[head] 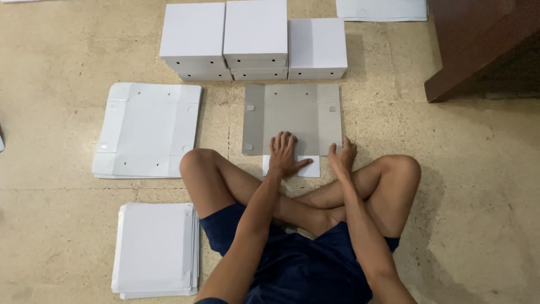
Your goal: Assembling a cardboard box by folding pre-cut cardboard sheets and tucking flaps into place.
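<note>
A person sits cross-legged on the floor [461, 186], both hands pressing on a flat grey box blank [292, 115].

The left hand [284, 157] lies open, palm down with fingers spread, on the near edge of the grey box blank, partly over its white flap [310, 168] that sticks out toward the knees. The right hand [342, 156] rests at the blank's near right corner, fingers curled loosely against the edge, gripping nothing that I can make out. Just beyond the blank, three stacks of folded white boxes [256, 36] stand side by side. To the left lies a pile of white unfolded blanks [147, 129], and nearer, beside the person's left thigh, a second stack of white sheets [156, 247]. A dark wooden piece of furniture [478, 45] stands at the far right.
</note>
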